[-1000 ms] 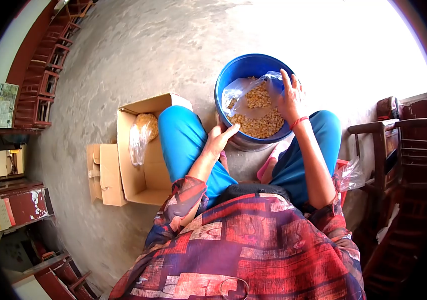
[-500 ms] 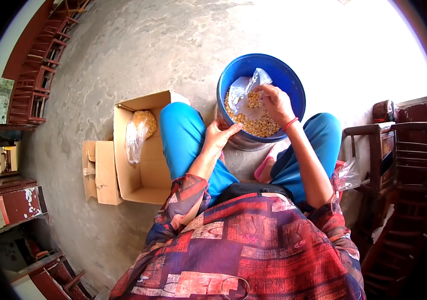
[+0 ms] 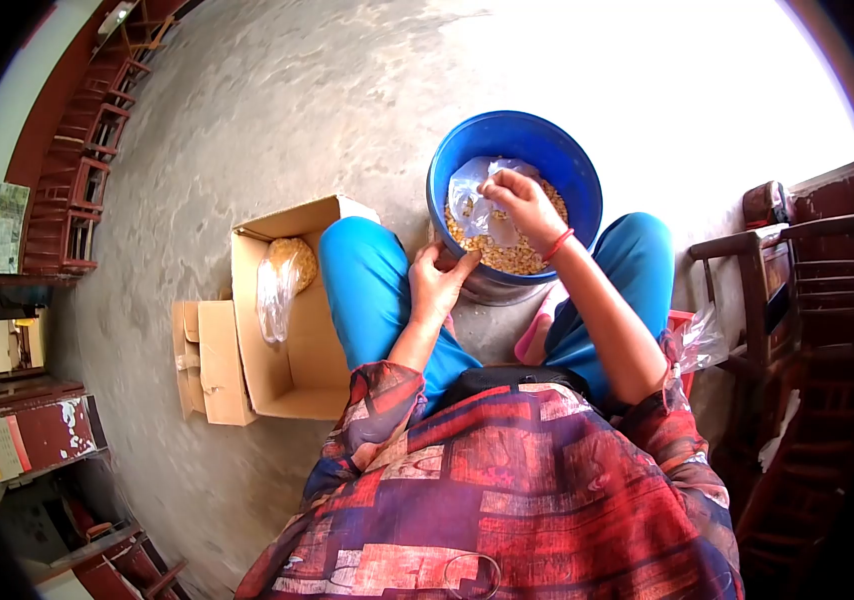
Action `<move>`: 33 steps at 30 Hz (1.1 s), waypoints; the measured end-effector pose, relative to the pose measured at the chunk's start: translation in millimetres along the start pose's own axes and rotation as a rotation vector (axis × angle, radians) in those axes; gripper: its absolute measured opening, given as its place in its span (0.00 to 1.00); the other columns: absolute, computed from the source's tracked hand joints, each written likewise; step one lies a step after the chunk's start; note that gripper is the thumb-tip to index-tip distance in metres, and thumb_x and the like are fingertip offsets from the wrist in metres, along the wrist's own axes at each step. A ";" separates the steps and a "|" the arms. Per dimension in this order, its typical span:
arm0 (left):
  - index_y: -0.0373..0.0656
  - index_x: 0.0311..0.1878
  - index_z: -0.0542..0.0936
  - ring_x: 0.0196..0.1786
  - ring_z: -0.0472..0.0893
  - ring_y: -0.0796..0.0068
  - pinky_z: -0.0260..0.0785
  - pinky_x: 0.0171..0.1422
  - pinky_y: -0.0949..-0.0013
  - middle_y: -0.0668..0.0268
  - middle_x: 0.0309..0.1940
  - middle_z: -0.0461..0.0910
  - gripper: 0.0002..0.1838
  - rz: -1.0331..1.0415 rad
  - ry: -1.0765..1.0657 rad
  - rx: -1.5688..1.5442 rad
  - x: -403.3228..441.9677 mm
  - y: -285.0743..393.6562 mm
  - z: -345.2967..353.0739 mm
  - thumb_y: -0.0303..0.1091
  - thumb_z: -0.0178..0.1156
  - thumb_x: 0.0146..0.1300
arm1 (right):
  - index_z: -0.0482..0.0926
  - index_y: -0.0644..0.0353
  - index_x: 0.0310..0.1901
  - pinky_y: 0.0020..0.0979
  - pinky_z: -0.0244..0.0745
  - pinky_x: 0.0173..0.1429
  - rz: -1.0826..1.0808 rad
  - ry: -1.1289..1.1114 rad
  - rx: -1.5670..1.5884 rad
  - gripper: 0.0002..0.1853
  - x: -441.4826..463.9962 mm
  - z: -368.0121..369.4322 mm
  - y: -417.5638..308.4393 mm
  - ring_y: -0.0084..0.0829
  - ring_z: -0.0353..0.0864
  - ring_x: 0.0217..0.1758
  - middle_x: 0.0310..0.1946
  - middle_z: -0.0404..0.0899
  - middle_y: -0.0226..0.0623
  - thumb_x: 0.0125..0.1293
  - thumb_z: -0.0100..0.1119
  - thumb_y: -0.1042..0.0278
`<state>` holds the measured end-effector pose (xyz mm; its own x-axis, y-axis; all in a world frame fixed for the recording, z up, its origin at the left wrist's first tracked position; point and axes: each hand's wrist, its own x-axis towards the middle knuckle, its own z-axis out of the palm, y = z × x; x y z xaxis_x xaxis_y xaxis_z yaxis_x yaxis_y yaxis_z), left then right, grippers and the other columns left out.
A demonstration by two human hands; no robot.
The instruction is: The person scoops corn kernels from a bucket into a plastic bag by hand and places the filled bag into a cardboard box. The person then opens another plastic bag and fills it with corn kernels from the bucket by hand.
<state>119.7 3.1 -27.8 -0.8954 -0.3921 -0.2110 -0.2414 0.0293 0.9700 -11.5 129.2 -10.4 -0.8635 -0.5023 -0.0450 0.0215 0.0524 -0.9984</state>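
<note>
A blue bucket (image 3: 587,180) stands between my knees with loose yellow corn kernels (image 3: 512,260) inside. A clear plastic bag (image 3: 467,185) lies crumpled over the kernels. My right hand (image 3: 527,210), a red band at its wrist, is above the bag with fingers pinched together at its plastic. My left hand (image 3: 437,288) grips the near-left rim of the bucket, thumb on the inner side and fingers outside. In the open cardboard box (image 3: 297,390) to the left rests a tied clear bag of yellow kernels (image 3: 292,265).
Folded cardboard flaps (image 3: 217,360) stick out left of the box. Wooden chairs (image 3: 777,270) stand close on my right, near a red plastic item (image 3: 682,325) with a clear bag (image 3: 704,340). More chairs (image 3: 77,190) line the far left wall above the concrete floor (image 3: 247,120).
My right hand has moved left over the bucket. The bag's upright part has dropped and now lies flatter. My left hand stays at the rim.
</note>
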 end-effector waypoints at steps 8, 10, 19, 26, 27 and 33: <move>0.28 0.48 0.73 0.33 0.78 0.80 0.71 0.36 0.76 0.59 0.42 0.76 0.26 0.099 0.012 0.057 -2.1 -2.3 1.6 0.36 0.68 0.50 | 0.80 0.61 0.36 0.34 0.72 0.47 -0.153 -0.190 -0.550 0.15 -4.4 18.7 -10.3 0.38 0.78 0.40 0.32 0.79 0.45 0.52 0.60 0.58; 0.28 0.49 0.73 0.33 0.78 0.80 0.71 0.37 0.78 0.57 0.47 0.75 0.26 0.133 0.019 0.039 -4.3 2.5 2.2 0.33 0.68 0.50 | 0.80 0.61 0.34 0.37 0.72 0.46 -0.183 -0.123 -0.598 0.16 -3.8 36.5 5.2 0.44 0.78 0.38 0.31 0.79 0.46 0.50 0.60 0.56; 0.28 0.45 0.76 0.40 0.79 0.73 0.72 0.43 0.73 0.52 0.50 0.72 0.24 0.250 0.111 0.203 -4.1 -0.4 1.5 0.34 0.70 0.47 | 0.74 0.65 0.33 0.23 0.70 0.41 -0.067 -0.068 0.136 0.08 -6.3 5.6 2.5 0.21 0.76 0.36 0.29 0.77 0.31 0.63 0.52 0.68; 0.35 0.58 0.65 0.60 0.65 0.52 0.56 0.65 0.58 0.50 0.58 0.64 0.35 0.680 0.214 0.507 -6.7 16.3 7.3 0.31 0.65 0.45 | 0.73 0.54 0.31 0.17 0.63 0.39 -0.064 0.076 0.217 0.07 -28.8 -72.5 -16.8 0.14 0.73 0.33 0.28 0.77 0.25 0.65 0.51 0.62; 0.35 0.58 0.65 0.60 0.65 0.52 0.56 0.65 0.58 0.50 0.58 0.64 0.35 0.682 0.207 0.510 -5.1 17.1 8.5 0.31 0.65 0.45 | 0.73 0.54 0.32 0.17 0.63 0.40 -0.040 0.097 0.208 0.07 -32.7 -79.3 -18.9 0.15 0.72 0.34 0.28 0.77 0.25 0.64 0.52 0.62; 0.35 0.61 0.62 0.62 0.63 0.52 0.52 0.68 0.57 0.50 0.58 0.64 0.35 0.730 -0.022 0.531 5.5 41.8 29.1 0.24 0.60 0.46 | 0.74 0.59 0.36 0.22 0.68 0.48 -0.120 -0.021 0.242 0.05 -36.5 -82.6 -12.3 0.17 0.74 0.39 0.31 0.76 0.26 0.63 0.54 0.68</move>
<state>93.8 28.9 8.1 -0.8994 -0.0918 0.4274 0.2535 0.6870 0.6810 -21.9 218.2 6.4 -0.8565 -0.5105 0.0757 0.0421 -0.2153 -0.9756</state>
